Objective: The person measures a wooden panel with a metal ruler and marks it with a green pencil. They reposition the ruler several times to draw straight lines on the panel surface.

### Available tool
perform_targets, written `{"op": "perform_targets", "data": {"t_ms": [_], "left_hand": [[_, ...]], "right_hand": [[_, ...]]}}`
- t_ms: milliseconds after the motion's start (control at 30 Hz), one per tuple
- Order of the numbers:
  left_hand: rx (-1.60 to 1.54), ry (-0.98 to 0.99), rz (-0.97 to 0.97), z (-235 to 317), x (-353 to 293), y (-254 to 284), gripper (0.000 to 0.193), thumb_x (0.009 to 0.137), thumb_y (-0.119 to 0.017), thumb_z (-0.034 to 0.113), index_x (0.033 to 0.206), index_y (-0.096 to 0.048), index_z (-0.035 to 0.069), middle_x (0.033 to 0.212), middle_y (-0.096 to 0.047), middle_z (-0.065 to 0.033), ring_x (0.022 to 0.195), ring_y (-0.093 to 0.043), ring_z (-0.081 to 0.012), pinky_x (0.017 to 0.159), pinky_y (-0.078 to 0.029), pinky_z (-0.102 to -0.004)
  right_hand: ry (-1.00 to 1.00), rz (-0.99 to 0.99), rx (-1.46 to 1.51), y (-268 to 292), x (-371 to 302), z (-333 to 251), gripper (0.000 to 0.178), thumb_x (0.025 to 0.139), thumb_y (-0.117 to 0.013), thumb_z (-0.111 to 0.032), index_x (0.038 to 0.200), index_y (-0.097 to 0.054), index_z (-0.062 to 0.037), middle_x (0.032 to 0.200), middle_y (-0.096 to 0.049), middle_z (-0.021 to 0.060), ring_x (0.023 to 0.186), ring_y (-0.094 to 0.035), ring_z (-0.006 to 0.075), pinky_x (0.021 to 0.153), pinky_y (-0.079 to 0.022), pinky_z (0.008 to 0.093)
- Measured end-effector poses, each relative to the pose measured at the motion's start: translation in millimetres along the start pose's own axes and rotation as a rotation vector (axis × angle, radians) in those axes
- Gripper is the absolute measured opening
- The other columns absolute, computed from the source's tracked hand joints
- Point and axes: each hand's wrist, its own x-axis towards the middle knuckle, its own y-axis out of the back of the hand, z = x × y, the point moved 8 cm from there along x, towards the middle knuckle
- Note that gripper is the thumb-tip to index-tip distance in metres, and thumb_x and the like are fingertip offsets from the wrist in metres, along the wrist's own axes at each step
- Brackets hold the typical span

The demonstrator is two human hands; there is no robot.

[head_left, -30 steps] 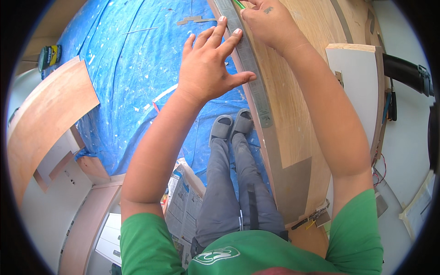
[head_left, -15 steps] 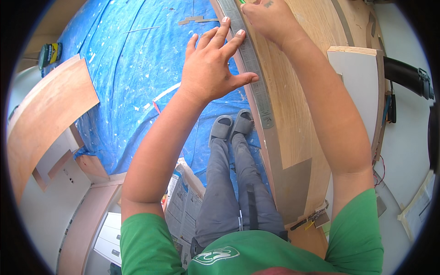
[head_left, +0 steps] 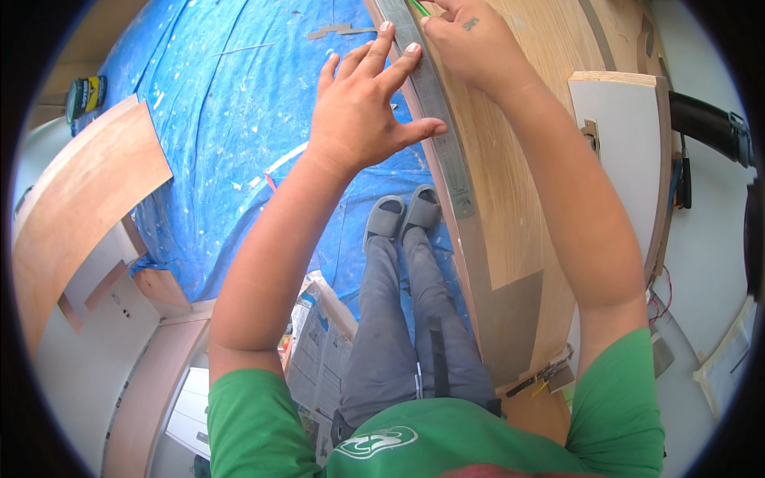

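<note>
A long metal ruler (head_left: 453, 163) lies along the left edge of a wooden panel (head_left: 518, 191), which has a wood-grain face and a grey-brown strip at its near end. My left hand (head_left: 355, 119) is spread, its fingertips and thumb pressing on the ruler. Over the panel's far part, my right hand (head_left: 474, 48) pinches a thin green pencil (head_left: 420, 8) beside the ruler's right edge. The pencil's tip is out of sight at the top of the picture.
Blue plastic sheeting (head_left: 215, 135) covers the floor on the left. A curved plywood sheet (head_left: 96, 183) stands at the left, with a dark tin (head_left: 86, 95) beyond it. A white panel (head_left: 617, 127) and a black hose (head_left: 705, 131) are at the right. Newspaper (head_left: 319, 350) lies beside my legs.
My right hand has come slightly nearer along the ruler, showing more of the green pencil. The left hand stays pressed on the ruler, shifted a little in the picture.
</note>
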Motion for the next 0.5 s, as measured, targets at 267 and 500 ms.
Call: {"op": "perform_targets", "data": {"t_ms": [267, 500], "left_hand": [[0.001, -0.004, -0.009, -1, 0, -5, 0.096, 0.070, -0.080, 0.074, 0.148, -0.058, 0.022, 0.161, -0.044, -0.0150, 0.141, -0.048, -0.0349, 0.119, -0.031, -0.0579], [0.008, -0.018, -0.089, 3, 5, -1, 0.098, 0.073, -0.083, 0.069, 0.148, -0.057, 0.011, 0.162, -0.039, -0.0253, 0.140, -0.048, -0.0435, 0.116, -0.037, -0.0536]], "right_hand": [[-0.065, 0.000, 0.024, 0, 24, 18, 0.044, 0.091, -0.053, -0.002, 0.133, -0.064, 0.0051, 0.087, -0.074, 0.0105, 0.067, -0.064, 0.0096, 0.062, -0.053, 0.0263], [-0.078, -0.054, -0.294, 14, -66, -1, 0.042, 0.099, -0.057, -0.015, 0.140, -0.064, -0.0076, 0.077, -0.054, -0.0006, 0.069, -0.049, 0.0079, 0.066, -0.044, 0.0278]]}}
